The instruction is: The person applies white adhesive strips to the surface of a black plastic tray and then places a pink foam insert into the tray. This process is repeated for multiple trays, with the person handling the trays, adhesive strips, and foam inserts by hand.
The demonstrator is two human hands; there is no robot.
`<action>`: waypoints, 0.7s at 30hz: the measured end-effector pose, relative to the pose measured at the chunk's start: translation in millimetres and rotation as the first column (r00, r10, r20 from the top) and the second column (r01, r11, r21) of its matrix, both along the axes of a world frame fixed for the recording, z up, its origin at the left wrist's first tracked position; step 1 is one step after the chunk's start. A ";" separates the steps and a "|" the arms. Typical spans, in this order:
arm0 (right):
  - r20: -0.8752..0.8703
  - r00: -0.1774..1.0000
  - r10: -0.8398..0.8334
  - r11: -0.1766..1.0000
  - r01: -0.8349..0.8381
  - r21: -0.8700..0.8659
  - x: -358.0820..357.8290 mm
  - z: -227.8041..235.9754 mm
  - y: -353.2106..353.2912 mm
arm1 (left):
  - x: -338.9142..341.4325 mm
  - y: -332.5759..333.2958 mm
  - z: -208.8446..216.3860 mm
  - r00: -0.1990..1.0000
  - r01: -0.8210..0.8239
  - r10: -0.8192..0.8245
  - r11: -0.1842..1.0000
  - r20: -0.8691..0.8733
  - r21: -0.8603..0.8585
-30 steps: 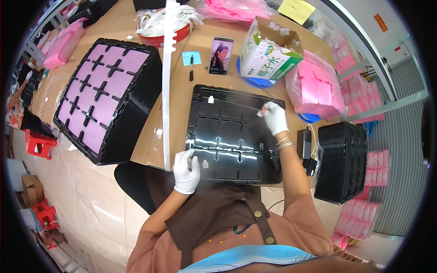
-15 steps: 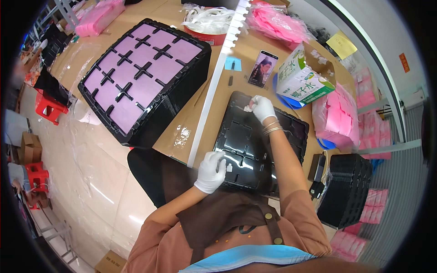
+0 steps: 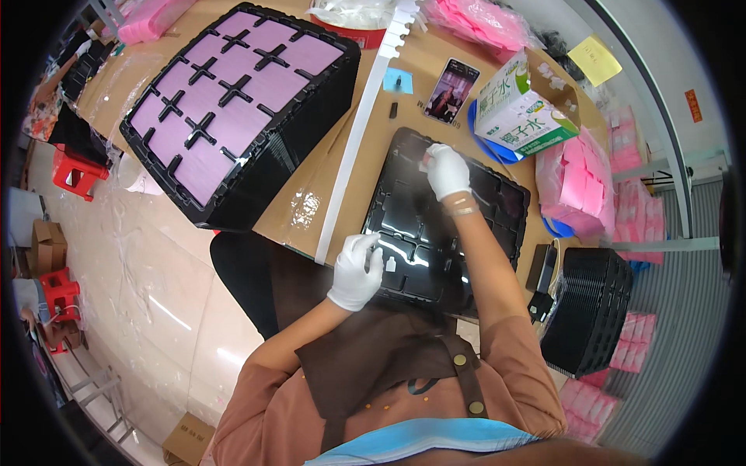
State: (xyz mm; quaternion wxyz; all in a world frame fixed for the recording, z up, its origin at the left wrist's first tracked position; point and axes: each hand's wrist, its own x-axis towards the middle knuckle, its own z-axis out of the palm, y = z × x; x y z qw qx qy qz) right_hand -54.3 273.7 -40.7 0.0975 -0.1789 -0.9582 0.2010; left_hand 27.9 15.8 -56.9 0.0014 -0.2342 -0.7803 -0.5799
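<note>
A shiny black plastic tray (image 3: 423,281) with raised cross-shaped ridges lies on the cardboard-covered table in front of me. My left hand (image 3: 356,276), in a white glove, is curled at the tray's left edge, thumb and fingers bent around it. Over the tray's far part, my right hand (image 3: 448,175), also gloved, has its fingers pinched together. Something small and pale pink shows at those fingertips, too small to name. A small white bottle-shaped piece (image 3: 391,265) shows on the tray beside my left thumb.
To the left stands a tall stack of black trays (image 3: 272,159) topped with lilac sheets. Behind the tray are a phone (image 3: 451,91), a blue card (image 3: 397,80) and an open carton (image 3: 528,116). Pink packets (image 3: 575,186) and another black stack (image 3: 590,311) stand right. A white strip (image 3: 353,147) crosses the table.
The view has shifted slightly, so the table sits a little higher in the picture. My right hand has moved slightly over the tray's far part; my left hand stays at the edge.
</note>
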 end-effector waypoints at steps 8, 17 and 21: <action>0.176 0.956 0.234 0.907 -0.150 -0.394 118.6 26.8 -94.3 | 0.7 -2.2 1.0 1.000 -0.006 0.006 1.000 0.001 0.016; 0.343 0.873 0.348 0.808 -0.093 -0.582 126.5 28.4 -100.4 | 0.9 -0.5 -3.3 1.000 -0.024 0.023 0.999 0.016 0.046; 0.316 0.918 0.239 0.846 -0.037 -0.532 125.3 16.5 -102.3 | 0.8 0.3 -2.5 1.000 -0.028 0.027 0.998 0.015 0.050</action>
